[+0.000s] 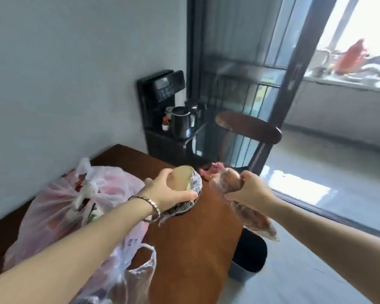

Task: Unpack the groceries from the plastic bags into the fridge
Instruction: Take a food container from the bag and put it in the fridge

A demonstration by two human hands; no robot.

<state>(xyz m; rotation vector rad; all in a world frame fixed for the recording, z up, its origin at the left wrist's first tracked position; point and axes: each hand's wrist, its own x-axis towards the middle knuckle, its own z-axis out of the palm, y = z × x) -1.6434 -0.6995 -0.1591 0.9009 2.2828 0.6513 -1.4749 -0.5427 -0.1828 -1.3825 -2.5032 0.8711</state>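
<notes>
Facing a brown worktop (195, 249) carrying two plastic bags (59, 207) at its left. Clasping a pale round food (184, 178) in crinkled wrap in the left grip (169, 191), low over the worktop. Clenching a clear bag (225, 181) of reddish food in the right grip (248, 191), beside its right edge.

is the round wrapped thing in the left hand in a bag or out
Out. The left hand grips the wrapped round item over the table, apart from the pink bag and the clear bag.
</notes>
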